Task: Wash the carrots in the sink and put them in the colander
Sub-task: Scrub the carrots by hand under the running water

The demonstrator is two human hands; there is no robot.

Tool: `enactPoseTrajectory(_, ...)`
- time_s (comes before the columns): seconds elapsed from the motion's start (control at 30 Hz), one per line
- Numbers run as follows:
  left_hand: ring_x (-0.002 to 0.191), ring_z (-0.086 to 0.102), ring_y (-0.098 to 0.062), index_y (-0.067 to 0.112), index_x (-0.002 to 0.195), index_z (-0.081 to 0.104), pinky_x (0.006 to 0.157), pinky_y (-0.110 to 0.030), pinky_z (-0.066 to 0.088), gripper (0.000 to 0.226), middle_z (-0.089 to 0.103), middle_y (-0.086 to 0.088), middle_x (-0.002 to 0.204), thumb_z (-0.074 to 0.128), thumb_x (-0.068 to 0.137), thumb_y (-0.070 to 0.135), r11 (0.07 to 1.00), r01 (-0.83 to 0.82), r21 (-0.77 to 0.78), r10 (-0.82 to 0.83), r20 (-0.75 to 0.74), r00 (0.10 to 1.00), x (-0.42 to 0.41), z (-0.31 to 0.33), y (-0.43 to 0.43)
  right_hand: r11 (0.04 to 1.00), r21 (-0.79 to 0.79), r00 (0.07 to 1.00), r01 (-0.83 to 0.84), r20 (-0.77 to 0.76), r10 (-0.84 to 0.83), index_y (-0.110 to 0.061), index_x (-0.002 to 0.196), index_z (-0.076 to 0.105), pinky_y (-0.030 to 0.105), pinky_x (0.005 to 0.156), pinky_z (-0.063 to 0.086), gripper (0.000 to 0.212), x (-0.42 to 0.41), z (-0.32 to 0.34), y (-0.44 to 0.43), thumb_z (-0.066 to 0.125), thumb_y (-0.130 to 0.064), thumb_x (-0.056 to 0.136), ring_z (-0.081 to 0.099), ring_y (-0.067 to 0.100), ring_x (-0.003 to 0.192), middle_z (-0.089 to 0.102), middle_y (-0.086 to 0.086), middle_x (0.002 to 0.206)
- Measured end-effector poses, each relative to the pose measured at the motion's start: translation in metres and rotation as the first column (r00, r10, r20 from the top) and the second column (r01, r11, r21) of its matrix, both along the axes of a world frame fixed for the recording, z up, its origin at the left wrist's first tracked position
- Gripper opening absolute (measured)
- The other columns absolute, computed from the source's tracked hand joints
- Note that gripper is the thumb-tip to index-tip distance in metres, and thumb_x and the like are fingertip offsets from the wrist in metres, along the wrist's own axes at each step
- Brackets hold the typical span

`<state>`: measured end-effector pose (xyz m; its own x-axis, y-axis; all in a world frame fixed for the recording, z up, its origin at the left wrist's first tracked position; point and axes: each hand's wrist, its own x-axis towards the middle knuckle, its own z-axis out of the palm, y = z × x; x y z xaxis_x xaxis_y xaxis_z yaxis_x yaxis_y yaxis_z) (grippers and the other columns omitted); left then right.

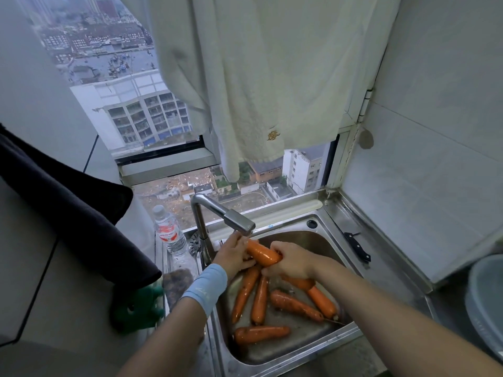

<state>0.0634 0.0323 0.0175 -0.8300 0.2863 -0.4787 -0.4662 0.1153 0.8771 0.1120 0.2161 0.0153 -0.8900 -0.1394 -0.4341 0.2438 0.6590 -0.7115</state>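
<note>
High-rise kitchen corner with a window looking way down on buildings, and a pale towel [258,77] hanging over most of the glass. Below it is a steel sink [307,240] set into the tabletop, with a square-ish faucet [231,217] swung out over the basin.

Both hands are on one carrot [262,253], held just under the spout. The left hand [234,254], with a light blue wristband [205,285] on that wrist, has its fingers curled around the end nearest the faucet. The right hand [288,263] is wrapped round the other end, knuckles up. The carrot looks wet and shiny, but I honestly can't make out the water stream itself.

The other carrots [261,334], around five of them, lie loose on the bottom of the basin. Most sit below the hands and one lies crosswise near the front edge.

On the left ledge there's a clear water bottle [170,235] with a red label, and a metal drain strainer [194,242] right beside the faucet base. A dark cloth [68,202] hangs in from the left, with something green [136,308] bunched below it. A black-handled knife [356,246] lies on the sink's right ledge. At the far right edge sits a grey round tub [487,303], mostly cut off, so I can't tell if that's the colander.
</note>
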Motion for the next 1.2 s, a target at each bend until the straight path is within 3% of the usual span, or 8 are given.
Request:
enactPoseTrajectory(0.1, 0.112, 0.067, -0.027, 0.019, 0.116, 0.053, 0.096, -0.047, 0.057, 0.014, 0.070, -0.009, 0.119, 0.053, 0.102, 0.014, 0.996, 0.032, 0.088, -0.034, 0.017, 0.999, 0.007, -0.006, 0.007, 0.987, -0.156, 0.993, 0.042, 0.116, -0.024, -0.033, 0.094, 0.072, 0.039, 0.093, 0.056, 0.013, -0.003, -0.001, 0.005, 0.079, -0.036, 0.083, 0.071, 0.017, 0.093, 0.074, -0.005, 0.093)
enactPoseTrajectory(0.3, 0.097, 0.069, -0.027, 0.022, 0.107, 0.062, 0.096, -0.046, 0.053, 0.031, 0.075, -0.008, 0.098, 0.038, 0.106, 0.041, 0.974, -0.204, -0.096, 0.199, -0.059, 0.978, 0.009, -0.004, 0.014, 0.962, -0.265, 0.979, 0.062, 0.202, -0.007, -0.027, 0.119, 0.068, 0.044, 0.100, 0.056, 0.027, -0.002, 0.001, -0.006, 0.070, -0.033, 0.093, 0.072, 0.025, 0.105, 0.074, 0.006, 0.114)
enactPoseTrajectory(0.47, 0.100, 0.073, -0.028, 0.011, 0.117, 0.060, 0.098, -0.048, 0.055, 0.021, 0.074, -0.014, 0.109, 0.048, 0.105, 0.023, 0.974, -0.143, 0.173, 0.127, 0.101, 0.987, 0.005, -0.003, 0.004, 0.934, -0.328, 0.976, 0.139, 0.207, -0.073, -0.018, 0.126, 0.064, 0.040, 0.094, 0.057, 0.031, 0.004, 0.007, -0.011, 0.064, -0.032, 0.099, 0.072, 0.026, 0.100, 0.073, 0.014, 0.118)
enactPoseTrajectory(0.53, 0.103, 0.072, -0.025, 0.013, 0.123, 0.054, 0.098, -0.048, 0.055, 0.022, 0.070, -0.014, 0.116, 0.056, 0.101, 0.017, 0.987, -0.065, 0.149, 0.052, 0.090, 0.995, 0.009, -0.009, 0.003, 0.935, -0.322, 0.975, 0.148, 0.207, -0.083, -0.016, 0.125, 0.065, 0.040, 0.094, 0.056, 0.032, 0.005, 0.008, -0.014, 0.063, -0.034, 0.099, 0.072, 0.025, 0.098, 0.073, 0.015, 0.117)
enactPoseTrajectory(0.63, 0.098, 0.071, -0.028, 0.013, 0.117, 0.053, 0.090, -0.045, 0.058, 0.016, 0.068, -0.015, 0.112, 0.053, 0.103, 0.020, 0.973, -0.199, 0.116, 0.189, 0.093, 0.978, 0.010, -0.012, 0.007, 0.969, -0.228, 0.987, 0.091, 0.153, -0.056, -0.022, 0.116, 0.068, 0.040, 0.096, 0.055, 0.028, 0.005, 0.008, -0.024, 0.064, -0.041, 0.096, 0.072, 0.022, 0.100, 0.075, 0.007, 0.110)
enactPoseTrajectory(0.77, 0.098, 0.070, -0.030, 0.015, 0.114, 0.058, 0.098, -0.048, 0.053, 0.028, 0.071, -0.011, 0.106, 0.050, 0.102, 0.039, 0.957, -0.264, -0.121, 0.260, -0.048, 0.965, 0.003, -0.016, 0.007, 0.988, -0.149, 0.996, 0.045, 0.079, -0.033, -0.026, 0.114, 0.070, 0.034, 0.092, 0.051, 0.027, 0.003, 0.010, -0.037, 0.063, -0.043, 0.096, 0.069, 0.015, 0.099, 0.074, 0.001, 0.110)
enactPoseTrajectory(0.97, 0.106, 0.071, -0.022, 0.020, 0.122, 0.052, 0.095, -0.047, 0.057, 0.024, 0.067, -0.009, 0.118, 0.057, 0.100, 0.015, 0.978, -0.095, 0.187, 0.073, 0.117, 0.990, 0.012, -0.010, -0.002, 0.939, -0.305, 0.972, 0.160, 0.216, -0.095, -0.020, 0.116, 0.069, 0.042, 0.098, 0.056, 0.028, 0.002, 0.006, -0.028, 0.062, -0.041, 0.098, 0.073, 0.025, 0.101, 0.075, 0.009, 0.111)
enactPoseTrajectory(1.2, 0.098, 0.069, -0.032, 0.017, 0.107, 0.056, 0.098, -0.048, 0.053, 0.028, 0.069, -0.010, 0.105, 0.042, 0.104, 0.042, 0.944, -0.314, -0.105, 0.309, -0.061, 0.949, 0.000, -0.010, 0.016, 0.988, -0.139, 0.997, 0.067, 0.054, -0.059, -0.022, 0.111, 0.071, 0.038, 0.096, 0.051, 0.031, 0.003, 0.010, -0.043, 0.059, -0.048, 0.097, 0.068, 0.017, 0.100, 0.073, 0.002, 0.108)
